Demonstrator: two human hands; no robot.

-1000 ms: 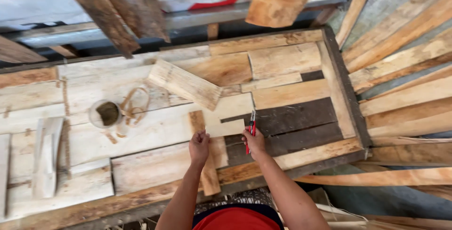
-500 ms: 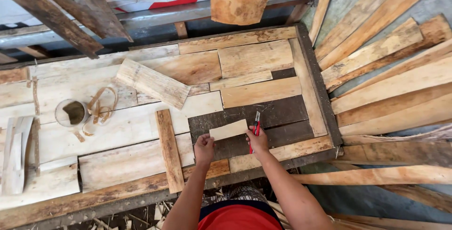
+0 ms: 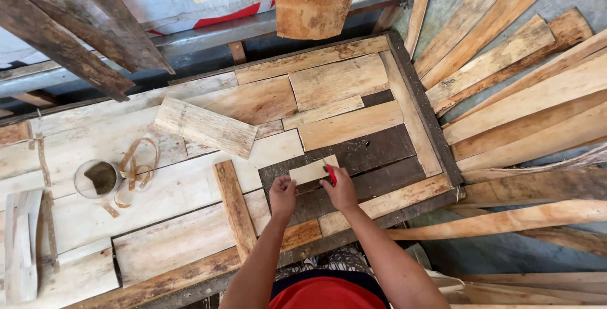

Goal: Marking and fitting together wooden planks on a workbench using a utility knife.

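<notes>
So I'm looking straight down at a workbench (image 3: 190,233) patched together from wood offcuts. My left hand (image 3: 282,195) has its fingers curled onto the near left end of a small pale wood piece (image 3: 310,172), pinning it on a dark board (image 3: 373,157). My right hand (image 3: 341,189) is closed around a red marker (image 3: 331,173), tip touching the right end of that piece. The piece sits just past both hands, around 12 o'clock from them. Over at 9 o'clock there's a round tin (image 3: 98,178) with a loop of strapping (image 3: 140,163) beside it. A loose plank (image 3: 205,127) lies tilted at 11 o'clock. Long planks (image 3: 525,94) fan out at 2 o'clock, off the bench.
</notes>
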